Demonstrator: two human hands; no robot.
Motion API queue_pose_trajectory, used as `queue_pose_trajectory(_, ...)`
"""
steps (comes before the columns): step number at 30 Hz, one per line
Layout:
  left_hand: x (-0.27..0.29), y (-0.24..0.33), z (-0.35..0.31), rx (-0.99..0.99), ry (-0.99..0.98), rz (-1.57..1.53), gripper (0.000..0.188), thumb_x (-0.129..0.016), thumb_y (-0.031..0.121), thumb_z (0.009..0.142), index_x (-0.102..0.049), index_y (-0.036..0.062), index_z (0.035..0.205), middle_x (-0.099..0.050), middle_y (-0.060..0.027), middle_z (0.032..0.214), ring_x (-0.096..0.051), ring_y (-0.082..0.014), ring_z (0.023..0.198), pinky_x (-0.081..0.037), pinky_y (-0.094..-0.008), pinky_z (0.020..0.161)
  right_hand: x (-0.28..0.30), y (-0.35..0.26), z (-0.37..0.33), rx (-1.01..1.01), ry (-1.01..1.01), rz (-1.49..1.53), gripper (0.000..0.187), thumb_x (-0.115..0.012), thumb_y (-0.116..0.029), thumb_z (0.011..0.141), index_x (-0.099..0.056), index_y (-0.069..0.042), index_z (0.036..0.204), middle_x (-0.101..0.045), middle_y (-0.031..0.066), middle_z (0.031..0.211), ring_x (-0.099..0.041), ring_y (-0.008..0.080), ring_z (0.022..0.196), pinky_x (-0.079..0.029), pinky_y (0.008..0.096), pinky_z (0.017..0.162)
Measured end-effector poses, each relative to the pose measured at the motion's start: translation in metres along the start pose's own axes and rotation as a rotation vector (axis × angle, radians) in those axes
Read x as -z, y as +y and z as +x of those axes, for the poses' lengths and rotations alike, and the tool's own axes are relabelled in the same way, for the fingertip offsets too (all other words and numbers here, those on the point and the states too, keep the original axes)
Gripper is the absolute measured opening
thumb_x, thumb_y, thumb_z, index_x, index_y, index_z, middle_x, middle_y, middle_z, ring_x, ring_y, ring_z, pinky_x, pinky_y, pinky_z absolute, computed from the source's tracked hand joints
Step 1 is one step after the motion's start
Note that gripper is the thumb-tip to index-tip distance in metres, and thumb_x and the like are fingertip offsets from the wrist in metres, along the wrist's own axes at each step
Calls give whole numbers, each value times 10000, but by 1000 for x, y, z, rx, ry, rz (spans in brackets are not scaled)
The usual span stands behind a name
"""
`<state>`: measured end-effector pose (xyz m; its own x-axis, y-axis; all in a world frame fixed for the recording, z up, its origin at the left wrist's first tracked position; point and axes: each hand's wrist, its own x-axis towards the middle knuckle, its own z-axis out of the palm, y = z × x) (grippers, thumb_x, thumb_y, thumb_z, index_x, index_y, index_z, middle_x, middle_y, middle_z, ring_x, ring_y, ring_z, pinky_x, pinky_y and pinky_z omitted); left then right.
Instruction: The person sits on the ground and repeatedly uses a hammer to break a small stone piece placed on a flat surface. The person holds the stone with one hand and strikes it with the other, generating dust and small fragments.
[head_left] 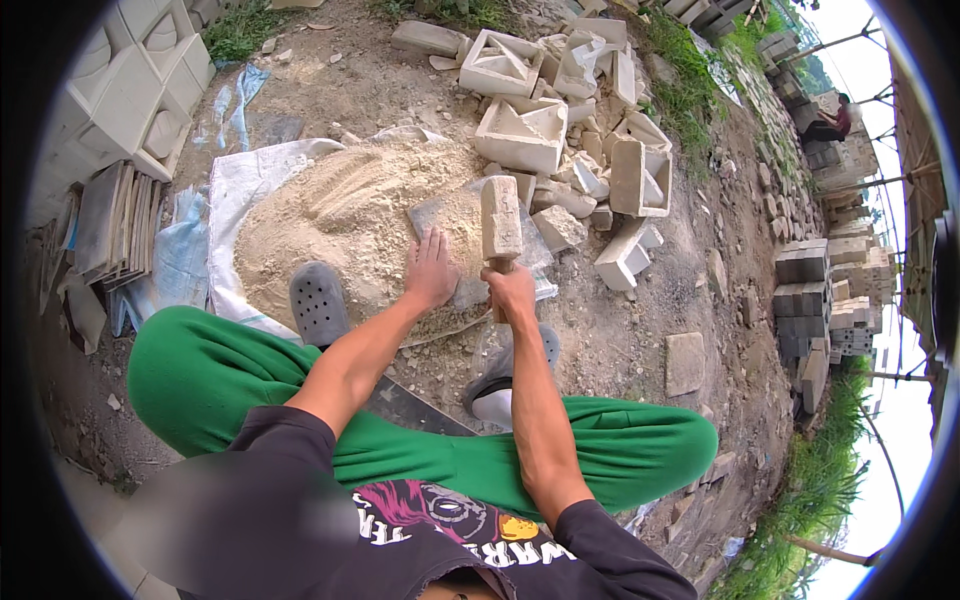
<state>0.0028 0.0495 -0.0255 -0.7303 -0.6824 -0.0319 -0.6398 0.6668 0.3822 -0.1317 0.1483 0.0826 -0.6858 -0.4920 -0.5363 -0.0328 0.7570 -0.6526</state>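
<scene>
My right hand [512, 290] is wrapped round the handle of a mallet [501, 218]. The mallet's blocky head is pale and dusty and points away from me. My left hand [432, 270] lies with its fingers stretched out at the near edge of a pile of pale crushed powder [340, 205]. Just beyond its fingertips a flat grey piece [428, 217] lies partly buried in the powder. The pile rests on a white woven sheet [228, 195], between and beyond my feet in grey clogs [318, 300].
Broken white block pieces [520, 130] are heaped beyond the mallet. Flat boards [122, 225] lean at the left below stacked pale moulded blocks [130, 90]. A square slab [685, 363] lies on the ground at right. Stacked grey blocks [802, 285] and a seated person [830, 122] are farther off.
</scene>
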Motion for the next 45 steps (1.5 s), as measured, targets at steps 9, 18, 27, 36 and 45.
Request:
queue_pose_trajectory(9,10,-12,9,-66,-67,19,628,-483,329,973,-398,-60,1458,-347,-212,1574,-292,-334,1484,-230,-529,1195,-40,2,14,69,64,-52,271,-713,-236,767,-701,34,776,-666,101,616,-669,210,525,-537,361,560)
queue_pose_trajectory(18,8,-17,7,-64,-99,-63,610,-439,271,963,-377,-34,1487,-345,-175,1589,-291,-291,1494,-229,-520,1206,-15,-21,-11,60,71,100,285,-738,-247,755,-713,35,787,-675,108,646,-679,204,547,-535,351,529)
queue_pose_trajectory(27,12,-36,9,-131,-5,-184,559,-468,204,931,-453,-43,1432,-402,-217,1542,-356,-343,1453,-288,-449,1198,-45,20,2,-12,-106,-149,361,-713,-309,719,-707,52,733,-684,156,631,-708,268,602,-566,375,636)
queue_pose_trajectory(36,13,-75,-62,53,107,52,532,-518,263,944,-499,-4,1404,-388,-188,1554,-287,-322,1485,-197,-478,1224,-48,-3,-17,193,52,194,230,-736,-202,767,-721,24,807,-685,126,662,-670,222,541,-539,368,535)
queue_pose_trajectory(45,14,-55,-74,262,381,-84,384,-599,217,900,-598,18,1229,-532,-162,1322,-466,-339,1276,-326,-495,1105,-57,25,-11,-75,-161,148,275,-757,-207,736,-685,57,714,-651,133,619,-648,232,494,-523,374,465)
